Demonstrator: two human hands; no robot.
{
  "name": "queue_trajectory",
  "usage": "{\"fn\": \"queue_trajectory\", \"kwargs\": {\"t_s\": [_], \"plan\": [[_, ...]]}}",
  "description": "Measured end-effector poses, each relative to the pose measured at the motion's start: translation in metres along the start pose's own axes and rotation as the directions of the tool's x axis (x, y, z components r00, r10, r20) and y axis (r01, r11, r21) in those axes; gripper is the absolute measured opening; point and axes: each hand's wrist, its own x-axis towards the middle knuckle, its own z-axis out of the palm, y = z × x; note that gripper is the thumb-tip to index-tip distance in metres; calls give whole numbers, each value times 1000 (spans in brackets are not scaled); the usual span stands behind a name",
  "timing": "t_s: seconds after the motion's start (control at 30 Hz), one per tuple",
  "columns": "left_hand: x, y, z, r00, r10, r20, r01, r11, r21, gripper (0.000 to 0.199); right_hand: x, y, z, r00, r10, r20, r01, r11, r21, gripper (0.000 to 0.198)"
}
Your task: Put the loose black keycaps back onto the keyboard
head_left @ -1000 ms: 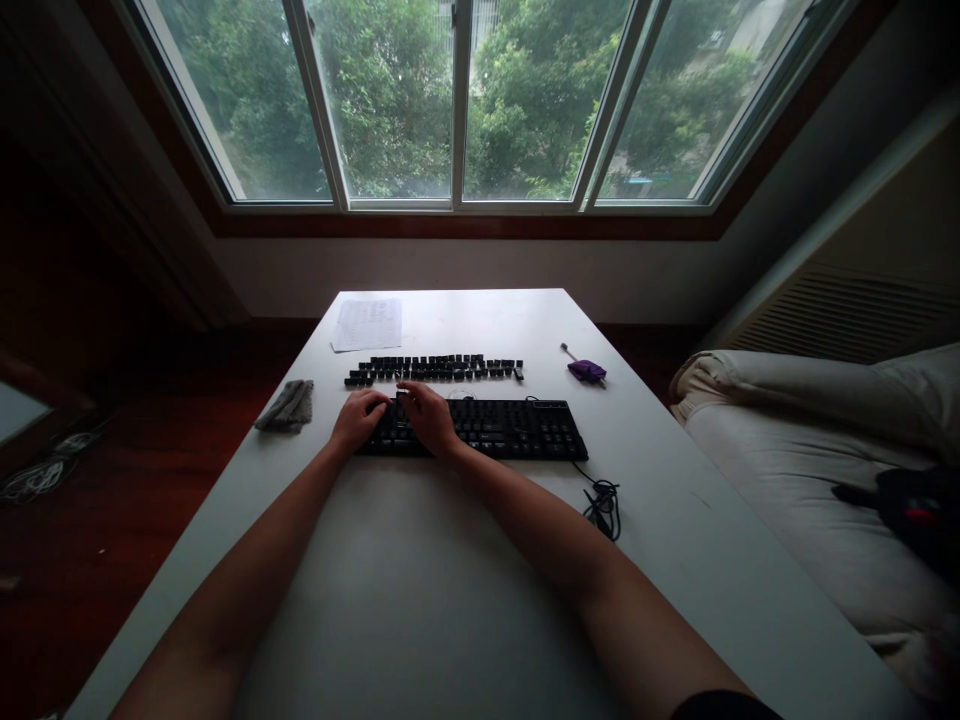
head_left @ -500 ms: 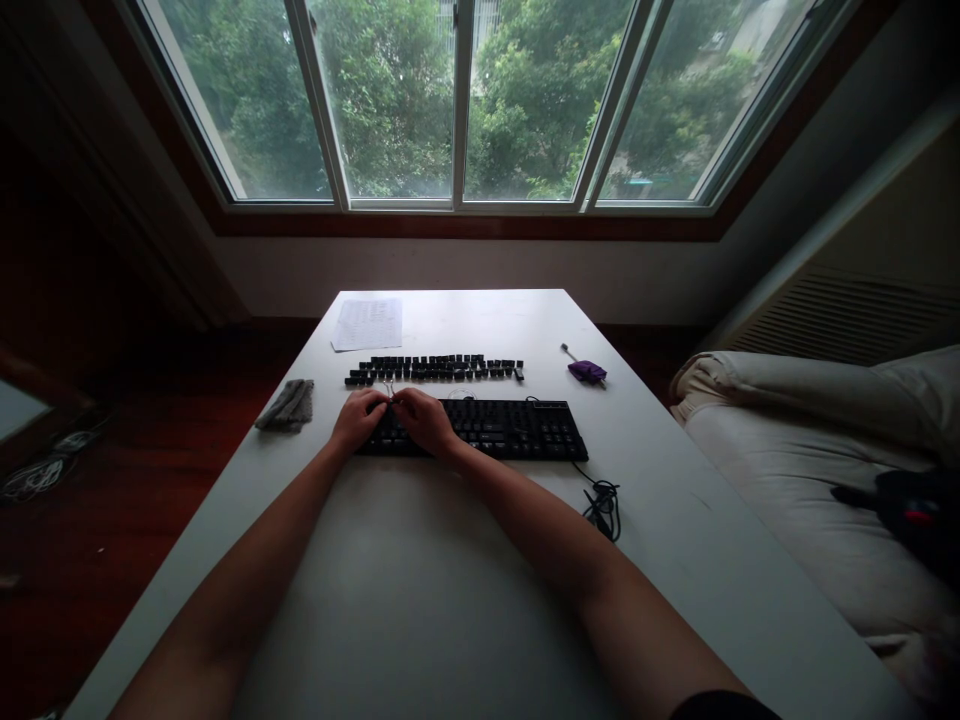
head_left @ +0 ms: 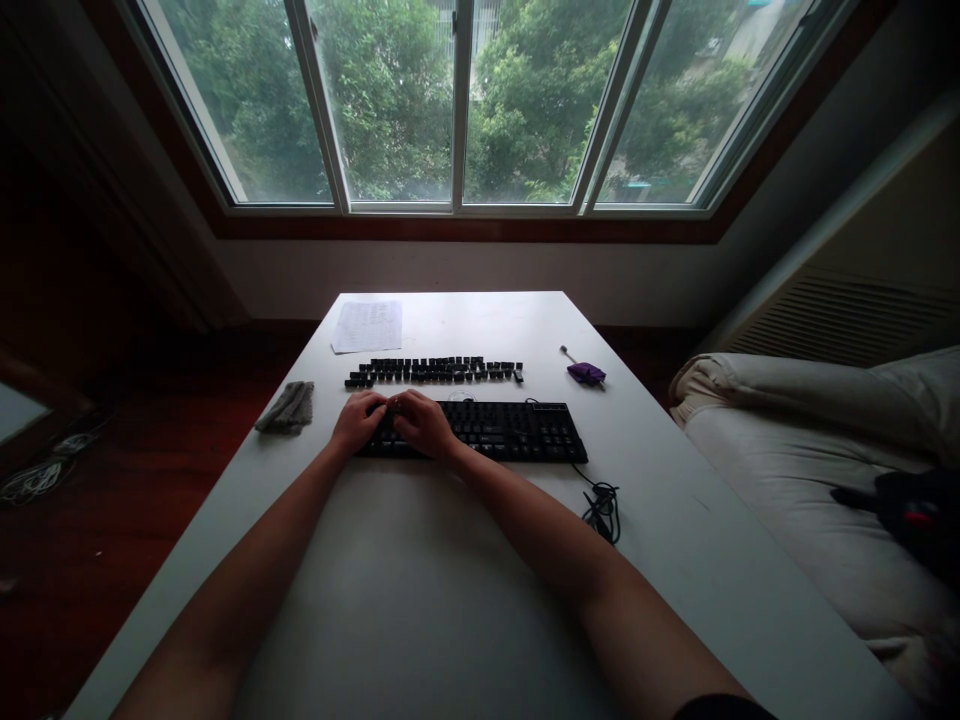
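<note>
Black sleeve (head_left: pixel 724 708) at near right edge, short, ending above elbow in curved line across right arm (head_left: pixel 540 525); cloth plain where visible, weave too dark to make out. Right arm bare below sleeve, broad near elbow, tapering to slim wrist. Left arm (head_left: pixel 255 570) bare along visible length, similar taper, near end cut by frame. Left hand (head_left: pixel 358 422), right hand (head_left: pixel 424 422) bare, finer detail too small to tell.

No writing is legible, even on the paper (head_left: pixel 367 327).
</note>
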Motion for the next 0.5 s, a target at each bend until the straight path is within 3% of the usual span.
{"fn": "queue_trajectory", "kwargs": {"t_s": [0.17,0.5], "plan": [[0,0,0,1000,16,-2,-16,1000,-1,20,1,3,-3,999,-37,36,32,993,115,11],[0,1,0,1000,11,-3,-11,1000,7,21,2,1,0,989,90,-115,-83,994,66,24]]}}
